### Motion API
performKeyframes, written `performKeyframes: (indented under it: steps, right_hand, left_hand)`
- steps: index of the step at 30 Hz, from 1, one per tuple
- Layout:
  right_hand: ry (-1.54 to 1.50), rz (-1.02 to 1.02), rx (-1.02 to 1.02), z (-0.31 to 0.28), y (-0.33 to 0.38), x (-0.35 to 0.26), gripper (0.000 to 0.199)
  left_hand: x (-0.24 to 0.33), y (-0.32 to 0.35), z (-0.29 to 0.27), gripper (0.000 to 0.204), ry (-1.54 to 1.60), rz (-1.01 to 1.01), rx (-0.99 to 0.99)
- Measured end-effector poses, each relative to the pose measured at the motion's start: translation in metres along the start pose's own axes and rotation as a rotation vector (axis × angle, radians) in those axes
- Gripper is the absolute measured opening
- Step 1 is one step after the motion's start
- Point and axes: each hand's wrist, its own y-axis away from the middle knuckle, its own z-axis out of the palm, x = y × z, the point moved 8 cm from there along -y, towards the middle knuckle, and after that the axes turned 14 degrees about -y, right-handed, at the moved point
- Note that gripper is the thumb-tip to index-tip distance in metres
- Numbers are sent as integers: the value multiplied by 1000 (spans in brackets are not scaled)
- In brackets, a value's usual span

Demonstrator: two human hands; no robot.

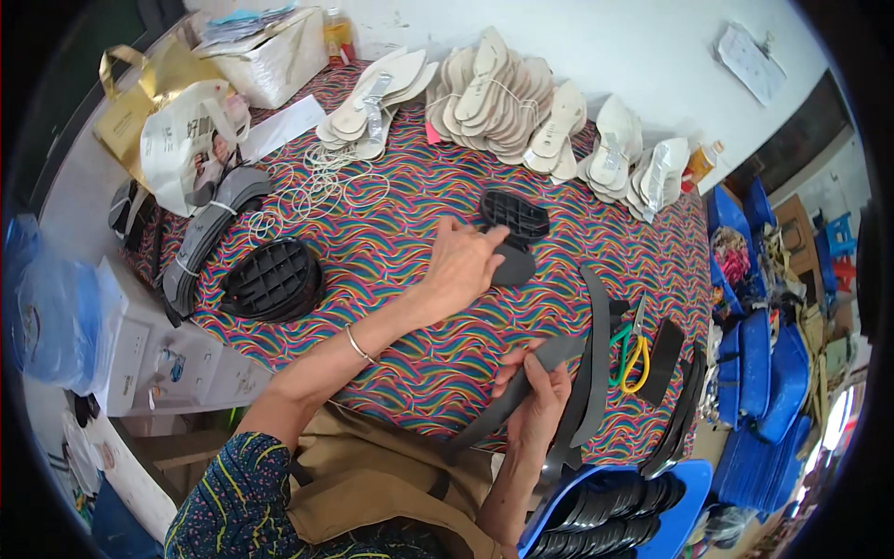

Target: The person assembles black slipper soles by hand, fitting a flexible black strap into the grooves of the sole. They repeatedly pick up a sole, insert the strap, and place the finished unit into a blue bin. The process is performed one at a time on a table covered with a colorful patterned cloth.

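Observation:
My left hand reaches over the table with its fingers curled at the edge of a black shoe sole. The sole has a smooth end near me, and a grid-patterned black piece adjoins it at the far side; I cannot tell whether they are one part. My right hand, closer to the table's front edge, pinches a long dark grey strip between thumb and fingers. The strip bends down toward my lap. Beside my right hand another curved grey strip lies on the table.
Green-and-yellow-handled scissors and a black rectangular piece lie at the right. A blue bin of black pieces stands at front right. Stacked black grid soles, bundled grey strips, and cream insoles sit around the cloth-covered table.

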Motion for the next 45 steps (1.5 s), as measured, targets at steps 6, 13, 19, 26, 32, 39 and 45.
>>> performKeyframes:
  steps: [6,13,19,26,32,39,45]
  right_hand:
    - [364,-77,-15,21,-38,7,24]
    - [1245,-391,-67,5,-51,30,53]
    - [1036,-484,-83,4,-56,31,35]
    - [1079,-654,-67,7,-48,37,47]
    - [1221,-752,-47,9,-52,39,66]
    - [1292,-611,8,1,-63,44,69]
    - [1472,-500,23,-1,-64,35,63]
  left_hand:
    - [-10,-9,17,37,228,-32,-16]
    - [4,-33,12,58,138,91,93]
    - [-43,-59,68,70,267,191,-119]
    - [-48,-61,78,60,215,132,-134]
    - [-28,-60,60,60,45,81,-71]
    - [-11,-63,77,62,-338,79,-57]
    - [-19,-73,81,65,-289,90,-126]
